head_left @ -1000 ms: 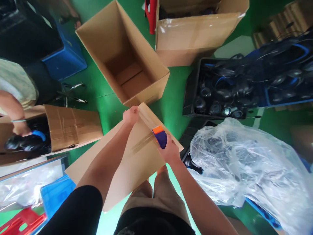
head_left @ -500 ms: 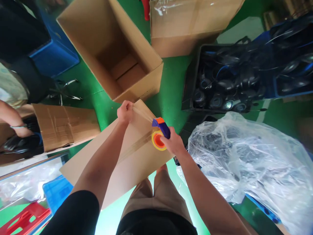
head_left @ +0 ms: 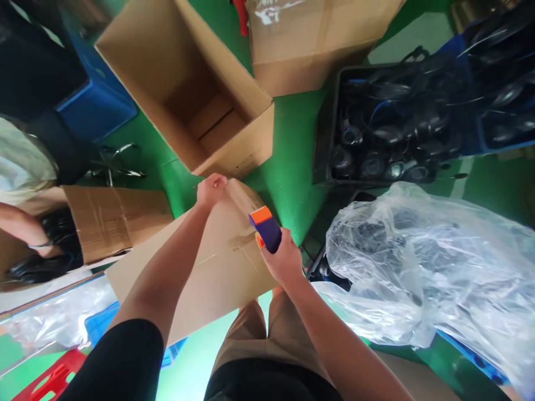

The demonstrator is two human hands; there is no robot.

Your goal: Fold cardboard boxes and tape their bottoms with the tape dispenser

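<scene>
A brown cardboard box (head_left: 213,278) lies tilted in front of my legs, a strip of clear tape along its far edge. My left hand (head_left: 211,190) is closed at the box's far left corner, its fingertips pressed on the tape end. In my right hand (head_left: 284,259) is a purple and orange tape dispenser (head_left: 267,229), held over the right part of the box. Most of its yellow and orange roll is hidden by the dispenser body and my fingers.
An open cardboard box (head_left: 217,122) stands ahead. To the right are a black crate (head_left: 324,145) of dark cabled items and a clear plastic bag (head_left: 397,262). At the left, a person's hand (head_left: 48,248) reaches into another carton (head_left: 112,223).
My right hand has turned the dispenser and moved it slightly left and nearer to me, so less of the roll shows. The box has tilted, while my left hand stays near its corner.
</scene>
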